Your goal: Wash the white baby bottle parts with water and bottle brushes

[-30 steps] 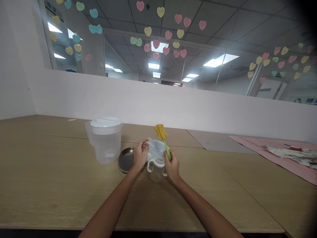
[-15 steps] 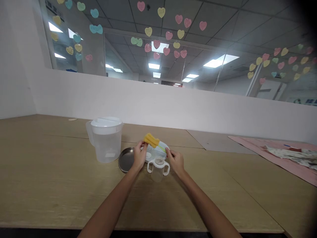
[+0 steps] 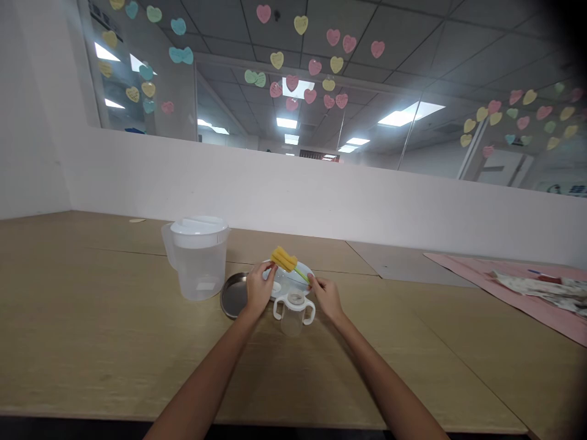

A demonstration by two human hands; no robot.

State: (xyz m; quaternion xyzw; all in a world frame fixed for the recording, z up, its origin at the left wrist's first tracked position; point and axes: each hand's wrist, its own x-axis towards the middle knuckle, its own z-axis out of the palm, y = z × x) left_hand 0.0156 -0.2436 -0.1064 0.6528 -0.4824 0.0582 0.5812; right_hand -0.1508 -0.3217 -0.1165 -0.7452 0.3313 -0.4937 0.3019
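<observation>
A sponge bottle brush (image 3: 284, 259) with a yellow head and a green handle is held between both hands. My left hand (image 3: 260, 287) pinches the sponge end, while the fingers of my right hand (image 3: 325, 294) are closed on the handle. Just below the brush stands a clear baby bottle (image 3: 292, 319), upright and uncapped, with a white two-handled collar. Behind it lies a white plate (image 3: 306, 269) with a small white piece (image 3: 276, 286) on it, partly hidden by my left hand. A round metal tray (image 3: 233, 296) sits left of my left hand.
A translucent lidded pitcher (image 3: 200, 260) holding clear liquid stands on the left of the wooden table (image 3: 114, 342). At the far right a pink cloth (image 3: 477, 276) bears crumpled fabric (image 3: 541, 288). A white wall (image 3: 293, 201) rises behind the table.
The brush head has shifted and turned slightly, with my left fingers still at its sponge. The whole view has moved a little; bottle, plate and pitcher stay in place.
</observation>
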